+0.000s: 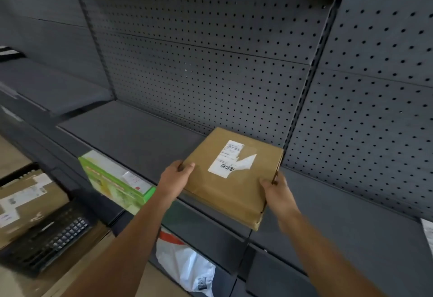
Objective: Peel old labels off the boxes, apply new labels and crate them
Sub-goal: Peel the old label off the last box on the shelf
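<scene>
A flat brown cardboard box (pixel 218 193) lies on the dark grey shelf (pixel 131 132), its near corner jutting past the shelf's front edge. On its top sits a white label (pixel 230 159) with a barcode, partly torn at the right. My left hand (pixel 174 177) grips the box's left edge, thumb on top. My right hand (pixel 276 190) grips the right edge near the front corner. A black plastic crate (pixel 50 238) stands on the floor at the lower left, with a brown labelled box (pixel 25 205) in it.
A green and white box (pixel 114 182) lies at the shelf's front edge, left of my hands. A white and red plastic bag (pixel 185 264) lies on a lower shelf. Grey pegboard panels (pixel 210 50) back the shelf. A white sheet (pixel 427 231) shows at the right edge.
</scene>
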`<act>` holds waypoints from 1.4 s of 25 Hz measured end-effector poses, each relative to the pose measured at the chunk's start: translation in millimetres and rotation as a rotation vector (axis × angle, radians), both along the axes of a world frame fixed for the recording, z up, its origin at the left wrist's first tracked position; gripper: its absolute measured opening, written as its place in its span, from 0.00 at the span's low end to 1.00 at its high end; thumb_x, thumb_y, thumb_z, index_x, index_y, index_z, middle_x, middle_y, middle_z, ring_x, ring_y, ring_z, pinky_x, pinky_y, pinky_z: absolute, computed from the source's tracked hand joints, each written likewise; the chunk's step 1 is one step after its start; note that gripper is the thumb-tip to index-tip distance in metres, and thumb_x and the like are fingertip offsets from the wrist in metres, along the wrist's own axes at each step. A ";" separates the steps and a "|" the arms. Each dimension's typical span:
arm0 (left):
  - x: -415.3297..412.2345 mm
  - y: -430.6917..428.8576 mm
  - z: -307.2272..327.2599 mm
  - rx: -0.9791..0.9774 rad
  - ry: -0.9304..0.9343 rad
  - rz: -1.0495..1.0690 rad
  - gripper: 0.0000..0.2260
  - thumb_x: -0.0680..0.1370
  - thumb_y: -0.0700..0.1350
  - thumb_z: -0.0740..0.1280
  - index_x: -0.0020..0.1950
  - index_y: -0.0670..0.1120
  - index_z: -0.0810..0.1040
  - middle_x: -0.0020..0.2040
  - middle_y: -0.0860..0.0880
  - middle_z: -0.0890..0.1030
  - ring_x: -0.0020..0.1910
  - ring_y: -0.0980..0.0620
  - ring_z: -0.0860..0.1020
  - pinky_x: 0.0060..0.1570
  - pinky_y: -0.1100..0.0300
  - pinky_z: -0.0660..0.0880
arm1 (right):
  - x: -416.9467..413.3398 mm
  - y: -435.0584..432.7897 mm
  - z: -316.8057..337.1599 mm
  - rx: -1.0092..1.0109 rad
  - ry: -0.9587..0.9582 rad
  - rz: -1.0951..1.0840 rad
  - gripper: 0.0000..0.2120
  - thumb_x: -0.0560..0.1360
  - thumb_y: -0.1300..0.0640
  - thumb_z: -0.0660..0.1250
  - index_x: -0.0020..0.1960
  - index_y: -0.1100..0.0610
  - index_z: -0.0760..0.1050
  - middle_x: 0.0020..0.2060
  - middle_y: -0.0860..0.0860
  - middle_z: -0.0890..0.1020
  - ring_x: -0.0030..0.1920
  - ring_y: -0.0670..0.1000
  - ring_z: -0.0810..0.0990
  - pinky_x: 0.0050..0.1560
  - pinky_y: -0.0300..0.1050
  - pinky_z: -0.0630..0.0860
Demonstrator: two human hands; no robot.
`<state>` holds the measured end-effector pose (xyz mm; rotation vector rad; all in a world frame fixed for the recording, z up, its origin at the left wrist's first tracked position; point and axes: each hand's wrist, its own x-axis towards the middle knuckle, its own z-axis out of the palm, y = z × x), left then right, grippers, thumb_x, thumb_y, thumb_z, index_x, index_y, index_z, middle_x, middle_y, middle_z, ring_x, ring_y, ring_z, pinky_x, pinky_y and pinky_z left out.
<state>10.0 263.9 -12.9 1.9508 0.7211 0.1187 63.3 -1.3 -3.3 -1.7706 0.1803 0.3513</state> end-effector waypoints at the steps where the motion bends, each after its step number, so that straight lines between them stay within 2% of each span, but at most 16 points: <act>1: -0.8 -1.7 2.2 0.013 0.002 -0.033 0.29 0.78 0.65 0.65 0.73 0.50 0.71 0.68 0.51 0.76 0.65 0.47 0.76 0.64 0.51 0.72 | -1.0 -2.1 4.6 0.006 -0.007 -0.018 0.21 0.81 0.51 0.60 0.73 0.46 0.63 0.60 0.46 0.77 0.55 0.48 0.77 0.54 0.48 0.75; 4: -11.6 -18.4 15.2 0.026 -0.036 -0.159 0.25 0.75 0.70 0.64 0.65 0.57 0.75 0.59 0.58 0.80 0.56 0.55 0.79 0.60 0.51 0.76 | -4.9 -21.8 20.2 -0.031 -0.033 -0.066 0.16 0.82 0.52 0.56 0.70 0.46 0.66 0.52 0.41 0.78 0.49 0.44 0.77 0.44 0.44 0.73; 8: -14.9 -78.4 29.3 0.050 -0.086 -0.310 0.18 0.76 0.69 0.63 0.58 0.59 0.74 0.55 0.60 0.80 0.52 0.59 0.80 0.56 0.52 0.77 | -22.0 -89.6 47.4 -0.130 -0.138 -0.136 0.15 0.80 0.51 0.58 0.66 0.41 0.69 0.51 0.39 0.79 0.51 0.46 0.79 0.50 0.48 0.75; 12: -7.1 -153.5 43.9 0.082 -0.156 -0.440 0.14 0.78 0.65 0.64 0.52 0.55 0.73 0.52 0.56 0.79 0.48 0.58 0.79 0.49 0.55 0.77 | -51.2 -167.2 55.3 -0.154 -0.167 -0.259 0.12 0.80 0.51 0.59 0.60 0.36 0.70 0.51 0.38 0.80 0.51 0.45 0.79 0.49 0.46 0.75; 14: -2.2 -188.7 45.8 0.100 -0.131 -0.509 0.15 0.78 0.64 0.63 0.52 0.53 0.72 0.49 0.55 0.80 0.46 0.57 0.79 0.47 0.55 0.78 | -63.8 -200.0 48.3 -0.188 -0.150 -0.314 0.13 0.81 0.51 0.59 0.63 0.39 0.70 0.53 0.40 0.79 0.52 0.46 0.78 0.54 0.49 0.75; 18: 6.0 -244.7 31.1 0.153 -0.055 -0.604 0.16 0.79 0.64 0.62 0.51 0.52 0.71 0.47 0.51 0.80 0.44 0.53 0.80 0.47 0.50 0.78 | -82.6 -248.0 31.1 -0.209 -0.093 -0.392 0.19 0.81 0.51 0.59 0.72 0.45 0.65 0.56 0.44 0.77 0.55 0.49 0.78 0.58 0.51 0.74; 22: 9.0 -270.8 14.5 0.210 -0.003 -0.613 0.16 0.79 0.64 0.62 0.51 0.51 0.70 0.47 0.51 0.79 0.43 0.53 0.80 0.45 0.50 0.79 | -84.6 -275.2 10.9 -0.233 -0.049 -0.382 0.22 0.80 0.50 0.60 0.73 0.45 0.63 0.62 0.47 0.77 0.58 0.51 0.77 0.62 0.53 0.74; 24: 10.6 -274.9 10.5 0.187 0.017 -0.602 0.17 0.79 0.64 0.63 0.53 0.51 0.69 0.49 0.52 0.79 0.45 0.54 0.80 0.47 0.49 0.80 | -85.3 -282.4 2.8 -0.257 -0.040 -0.357 0.24 0.79 0.48 0.61 0.74 0.45 0.61 0.63 0.46 0.76 0.59 0.50 0.77 0.63 0.55 0.74; 26: 12.8 -276.5 9.6 0.137 0.003 -0.609 0.18 0.79 0.62 0.65 0.61 0.52 0.68 0.58 0.54 0.78 0.52 0.56 0.79 0.53 0.51 0.78 | -86.2 -288.4 -0.3 -0.332 -0.102 -0.328 0.26 0.78 0.49 0.64 0.74 0.47 0.60 0.64 0.45 0.71 0.61 0.47 0.73 0.64 0.50 0.71; 28: 16.0 -279.4 13.2 0.157 -0.107 -0.623 0.24 0.80 0.57 0.66 0.73 0.55 0.64 0.70 0.58 0.68 0.63 0.59 0.72 0.61 0.55 0.73 | -82.3 -294.4 7.0 -0.578 -0.267 -0.332 0.26 0.76 0.54 0.67 0.72 0.52 0.64 0.64 0.47 0.67 0.61 0.46 0.67 0.61 0.44 0.65; 30: 23.0 -285.4 19.2 0.236 -0.255 -0.642 0.24 0.82 0.53 0.65 0.76 0.58 0.62 0.73 0.60 0.62 0.67 0.61 0.66 0.63 0.57 0.68 | -62.9 -293.3 17.6 -0.816 -0.524 -0.270 0.19 0.75 0.60 0.67 0.65 0.55 0.72 0.60 0.51 0.71 0.61 0.53 0.67 0.58 0.44 0.66; 32: 33.2 -291.9 21.2 0.352 -0.332 -0.690 0.21 0.82 0.53 0.63 0.75 0.60 0.65 0.77 0.59 0.58 0.74 0.60 0.61 0.67 0.56 0.66 | -35.7 -279.4 22.5 -0.794 -0.656 -0.118 0.09 0.75 0.62 0.65 0.54 0.56 0.78 0.51 0.51 0.78 0.52 0.55 0.76 0.50 0.45 0.73; 35: 52.0 -300.3 21.7 0.469 -0.320 -0.754 0.17 0.83 0.55 0.61 0.73 0.61 0.70 0.80 0.60 0.54 0.79 0.57 0.51 0.70 0.48 0.65 | 2.1 -248.0 29.2 -0.700 -0.614 0.101 0.09 0.77 0.61 0.62 0.50 0.52 0.79 0.44 0.46 0.80 0.37 0.46 0.80 0.40 0.46 0.78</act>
